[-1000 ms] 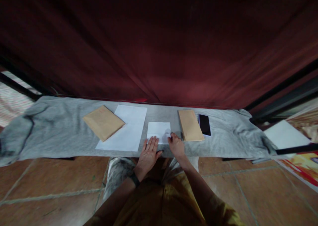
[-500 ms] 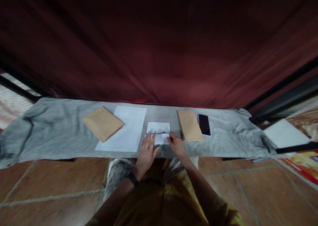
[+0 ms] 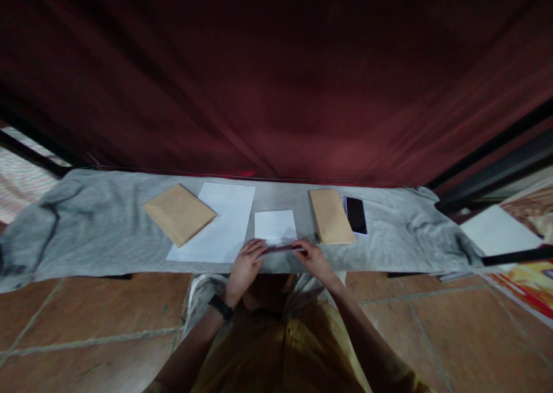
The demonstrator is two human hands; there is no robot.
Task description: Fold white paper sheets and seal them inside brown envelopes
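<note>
A white sheet of paper (image 3: 275,225) lies in front of me at the middle of the cloth-covered table, its near part raised in a folded edge. My left hand (image 3: 247,264) is closed on the left end of that raised part, fingers bent over it. At the other end my right hand (image 3: 311,257) pinches the paper between thumb and fingers. Left of the sheet is a stack of white paper (image 3: 224,226), partly covered by brown envelopes (image 3: 179,214). More brown envelopes (image 3: 332,217) lie just beyond my right hand.
A phone (image 3: 356,215) with a dark screen lies beside the right-hand envelopes. The grey cloth (image 3: 103,226) covers the narrow table. A dark red curtain (image 3: 276,93) hangs behind it, and a white board-like piece (image 3: 499,231) is at the right end.
My left hand has gone from lying flat on the paper to gripping its left end. The near part of the paper has been lifted and tilted up between both hands, slightly toward me.
</note>
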